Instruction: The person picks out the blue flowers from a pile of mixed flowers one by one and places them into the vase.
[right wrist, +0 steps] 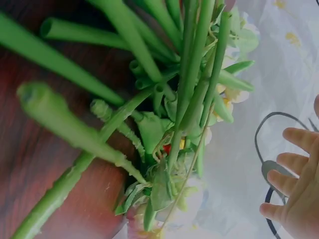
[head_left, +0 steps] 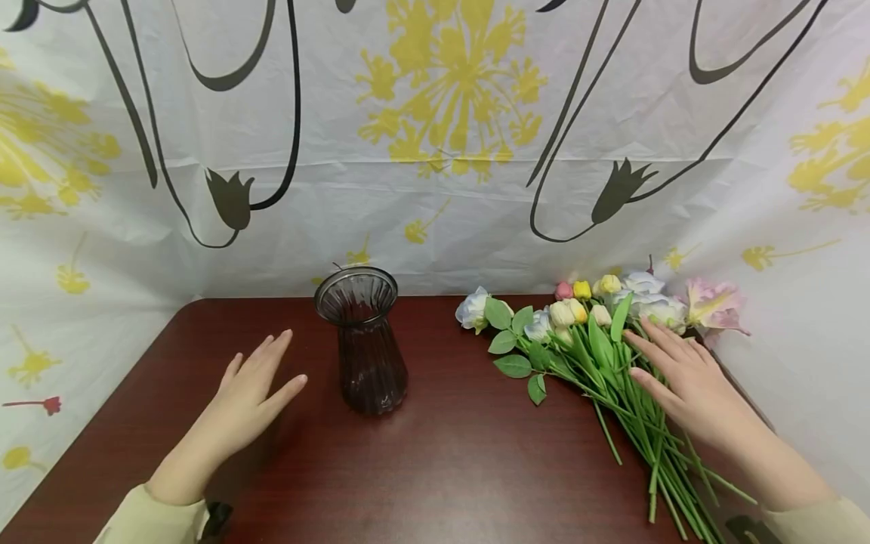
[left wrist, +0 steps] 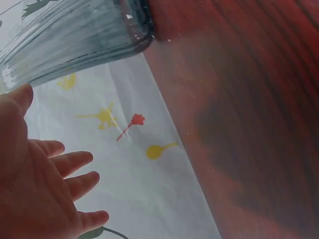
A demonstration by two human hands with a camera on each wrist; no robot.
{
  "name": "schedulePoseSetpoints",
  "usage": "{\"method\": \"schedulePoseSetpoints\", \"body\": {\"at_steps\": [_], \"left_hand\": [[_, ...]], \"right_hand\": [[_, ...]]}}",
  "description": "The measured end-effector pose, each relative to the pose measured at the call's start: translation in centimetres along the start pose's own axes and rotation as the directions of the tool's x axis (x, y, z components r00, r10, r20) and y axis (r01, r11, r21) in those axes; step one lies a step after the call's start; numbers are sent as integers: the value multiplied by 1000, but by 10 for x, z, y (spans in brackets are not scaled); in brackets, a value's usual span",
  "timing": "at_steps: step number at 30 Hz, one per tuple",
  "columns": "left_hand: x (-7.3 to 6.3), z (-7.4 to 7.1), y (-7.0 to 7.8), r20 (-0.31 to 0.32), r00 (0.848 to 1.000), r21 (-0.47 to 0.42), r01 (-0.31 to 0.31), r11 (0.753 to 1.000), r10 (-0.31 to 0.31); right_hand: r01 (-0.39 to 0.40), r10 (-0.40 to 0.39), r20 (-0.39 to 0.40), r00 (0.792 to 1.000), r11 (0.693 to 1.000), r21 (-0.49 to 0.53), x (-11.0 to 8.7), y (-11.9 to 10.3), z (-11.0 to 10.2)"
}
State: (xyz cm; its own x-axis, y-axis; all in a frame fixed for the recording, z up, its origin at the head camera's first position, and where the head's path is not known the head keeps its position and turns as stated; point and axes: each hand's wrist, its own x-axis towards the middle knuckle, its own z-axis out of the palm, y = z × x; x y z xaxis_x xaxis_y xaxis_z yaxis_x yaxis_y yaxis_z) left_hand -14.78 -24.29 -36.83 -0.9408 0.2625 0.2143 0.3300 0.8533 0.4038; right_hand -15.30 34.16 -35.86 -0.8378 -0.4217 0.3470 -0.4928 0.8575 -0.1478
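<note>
A dark, ribbed glass vase [head_left: 372, 355] with a flared rim stands upright on the table, left of the middle. My left hand [head_left: 248, 397] hovers to its left with fingers straight and nothing in them; the left wrist view shows the vase [left wrist: 84, 40] above the spread fingers. At the right lies a bunch of artificial flowers [head_left: 612, 378], blooms toward the back and green stems toward the front. Over the stems is my right hand [head_left: 700, 385], fingers extended. In the right wrist view, that hand [right wrist: 296, 184] is apart from the stems [right wrist: 149, 64].
The dark reddish-brown table [head_left: 462, 468] has a rounded back left corner. A white sheet [head_left: 326, 211] with yellow and grey flower prints hangs behind it and along both sides. White, yellow and pink blooms [head_left: 717, 306] lie against the sheet at the back right.
</note>
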Motion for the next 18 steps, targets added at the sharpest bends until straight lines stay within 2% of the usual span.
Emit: {"method": "schedulePoseSetpoints", "body": {"at_steps": [5,9,15,18], "left_hand": [[10,0,10,0,1000,-60,2,998,-2],[18,3,17,-10,1000,-85,-26,996,25],[27,9,26,-36,997,-124,-68,990,64],[30,12,29,-44,998,-164,-62,985,55]], "right_hand": [[34,-35,-60,998,999,-20,2,-7,0],[10,-12,-79,997,1000,-21,2,-16,0],[-126,126,18,992,992,-5,0,-28,-1],[-160,160,70,985,987,-7,-1,-30,1]]}}
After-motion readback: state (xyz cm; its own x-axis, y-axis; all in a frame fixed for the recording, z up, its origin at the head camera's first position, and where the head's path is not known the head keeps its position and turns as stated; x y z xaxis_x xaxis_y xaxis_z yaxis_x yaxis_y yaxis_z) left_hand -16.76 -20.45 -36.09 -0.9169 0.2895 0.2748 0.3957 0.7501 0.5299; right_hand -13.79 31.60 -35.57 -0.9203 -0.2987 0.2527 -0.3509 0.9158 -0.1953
